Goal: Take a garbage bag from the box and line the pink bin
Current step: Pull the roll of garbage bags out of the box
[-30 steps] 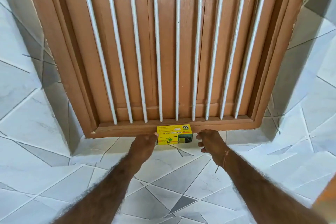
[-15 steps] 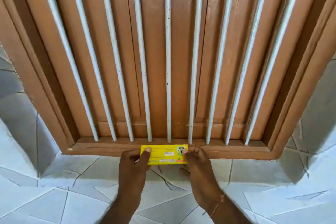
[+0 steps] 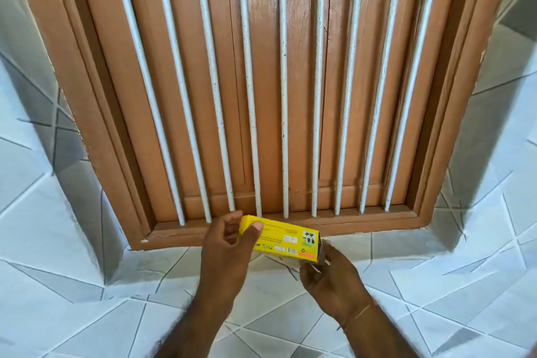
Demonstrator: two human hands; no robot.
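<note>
Yellow box (image 3: 280, 238) btwn both hands | L hand (image 3: 229, 247) grips left end | R hand (image 3: 328, 273) pinches right end

Looks like a home, most likely a tiled room such as a bathroom or kitchen. Walls (image 3: 479, 285) clad in pale grey-white tiles with slanting dark lines. Set in a recess, a closed brown wooden shutter (image 3: 290, 81) in a matching frame (image 3: 96, 131), barred by white vertical rods (image 3: 283, 96). Household box (image 3: 283, 240) of bags held just before the sill (image 3: 363, 219).
</note>
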